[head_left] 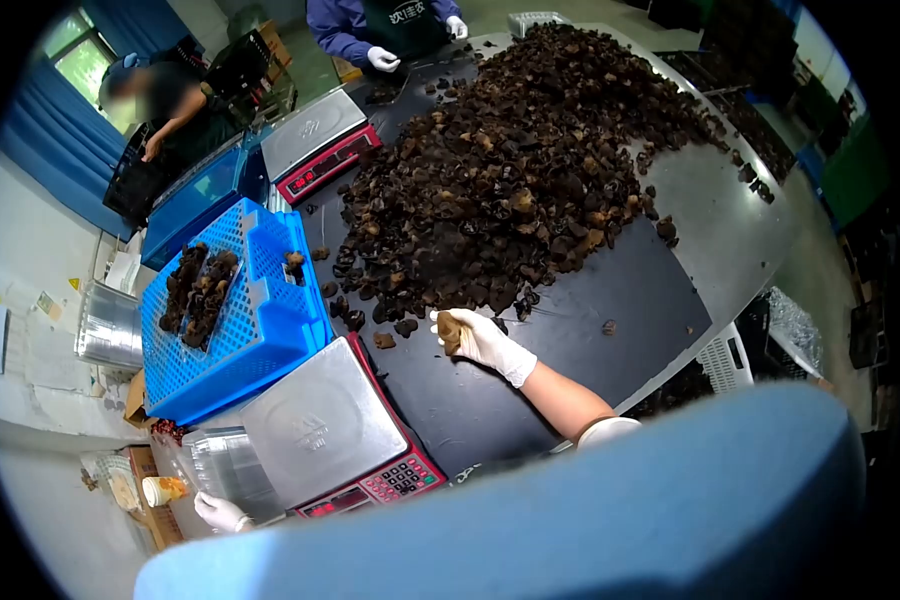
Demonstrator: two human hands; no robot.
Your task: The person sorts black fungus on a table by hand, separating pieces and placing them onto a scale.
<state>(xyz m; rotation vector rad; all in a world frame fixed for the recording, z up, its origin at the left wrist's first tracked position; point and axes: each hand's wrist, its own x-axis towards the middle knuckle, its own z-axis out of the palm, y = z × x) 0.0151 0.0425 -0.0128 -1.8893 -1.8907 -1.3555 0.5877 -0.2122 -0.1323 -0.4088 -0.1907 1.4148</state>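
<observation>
My right hand (482, 345), in a white glove, pinches a brown piece of wood ear mushroom (451, 333) just above the near edge of the large mushroom pile (500, 190). Down at the lower left, my gloved left hand (222, 512) has its fingers closed at the edge of a thin clear plastic tray (178, 462), beside a stack of clear plastic trays (232, 468). The outline of that tray is faint. Between my hands sits a scale (315, 425) with a bare metal plate and a red keypad.
A blue crate (235, 370) carries filled trays of mushrooms (208, 298). Behind it stands a second scale (313, 132). Across the table, a co-worker's gloved hands (383, 59) are near the pile. Another person (165, 100) bends over a dark crate. A paper cup (164, 490) is at lower left.
</observation>
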